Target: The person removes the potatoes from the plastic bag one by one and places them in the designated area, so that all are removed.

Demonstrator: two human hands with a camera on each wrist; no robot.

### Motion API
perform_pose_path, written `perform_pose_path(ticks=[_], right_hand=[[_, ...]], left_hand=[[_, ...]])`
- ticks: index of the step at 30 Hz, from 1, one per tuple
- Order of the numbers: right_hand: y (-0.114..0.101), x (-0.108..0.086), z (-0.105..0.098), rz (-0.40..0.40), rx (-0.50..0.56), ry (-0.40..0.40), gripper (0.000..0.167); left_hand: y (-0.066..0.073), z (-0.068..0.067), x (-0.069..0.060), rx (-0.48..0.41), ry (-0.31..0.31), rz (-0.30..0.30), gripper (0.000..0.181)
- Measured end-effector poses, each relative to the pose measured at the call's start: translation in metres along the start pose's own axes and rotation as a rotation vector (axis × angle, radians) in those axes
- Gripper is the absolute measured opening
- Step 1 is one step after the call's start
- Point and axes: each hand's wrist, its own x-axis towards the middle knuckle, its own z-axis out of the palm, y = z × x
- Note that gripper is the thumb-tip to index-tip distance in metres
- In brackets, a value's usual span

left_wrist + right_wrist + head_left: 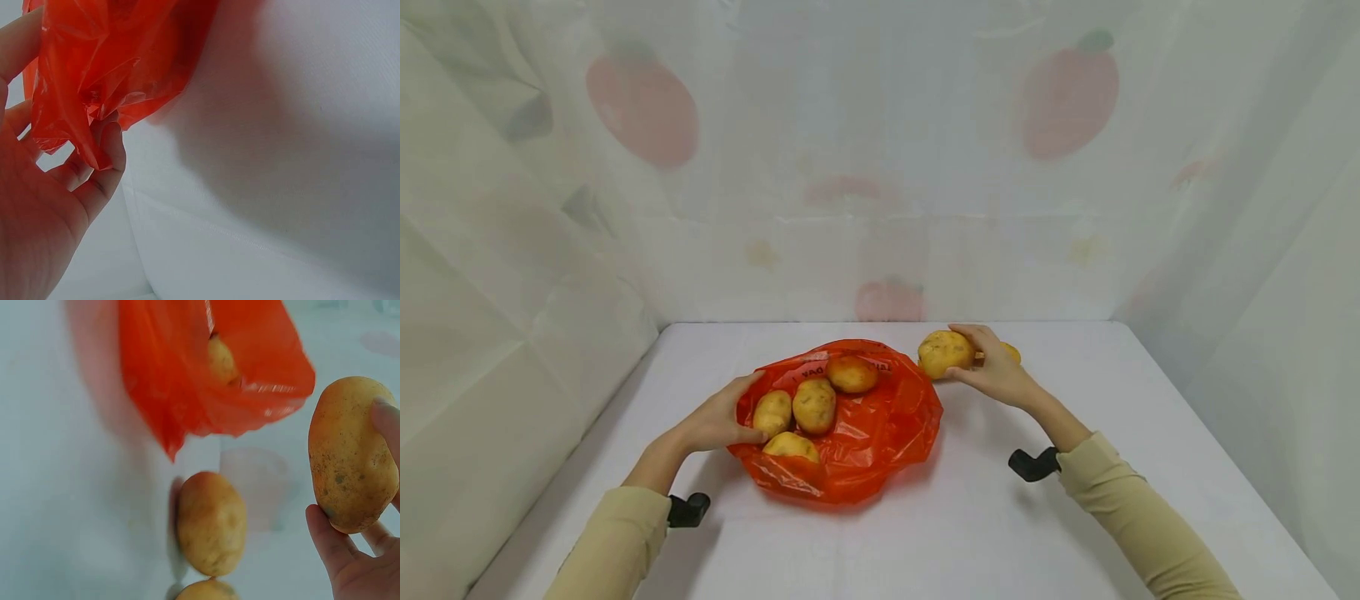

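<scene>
A red plastic bag (880, 433) lies with its mouth spread wide on the table, several potatoes (814, 406) inside it. My left hand (718, 419) grips the bag's left rim; the left wrist view shows the red plastic (81, 75) bunched between thumb and fingers. To the right of the bag, my right hand (1000, 375) holds a large yellow potato (351, 456) between thumb and fingers, raised off the table. Two more potatoes, one whole (211, 524) and one cut off by the frame edge, sit on the table near that hand in the right wrist view.
A white cloth covers the table (985, 517). Pale curtains with faint fruit prints (643, 108) stand behind the table and along both sides. Each wrist carries a black mount (1033, 464).
</scene>
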Motion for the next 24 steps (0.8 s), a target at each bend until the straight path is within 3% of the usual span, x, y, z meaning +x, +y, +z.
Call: perform_pose_path(ticks=[10, 24], right_hand=[[0.028, -0.006, -0.001, 0.04, -0.03, 0.011, 0.066], [0.052, -0.013, 0.013, 0.04, -0.072, 0.017, 0.062]], left_hand=[[-0.001, 0.0, 0.0, -0.001, 0.002, 0.006, 0.1], [0.0, 0.001, 0.0, 0.0, 0.002, -0.002, 0.1]])
